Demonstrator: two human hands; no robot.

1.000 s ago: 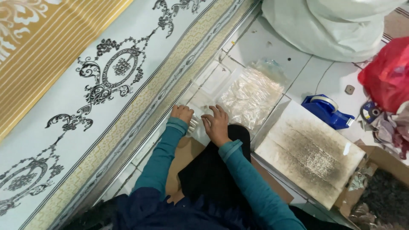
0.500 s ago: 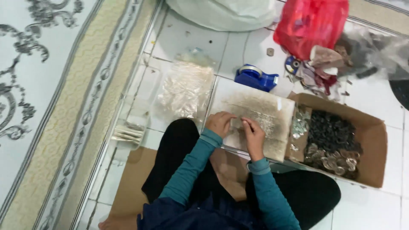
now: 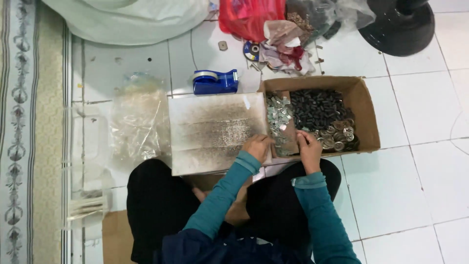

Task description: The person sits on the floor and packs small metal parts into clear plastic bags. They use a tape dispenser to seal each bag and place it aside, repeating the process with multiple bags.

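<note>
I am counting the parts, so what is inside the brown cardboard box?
Inside the brown cardboard box lie flat silver metal pieces, small dark cylindrical parts and round metal washers. The hands, left and right, cover its near edge; the bottom is hidden.

Left hand and right hand forward, fingers seemingly curled.

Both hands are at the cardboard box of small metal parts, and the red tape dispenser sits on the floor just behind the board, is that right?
Not quite: the tape dispenser is blue, not red, as the head view shows. The rest holds: both the left hand and right hand are at the cardboard box.
</note>
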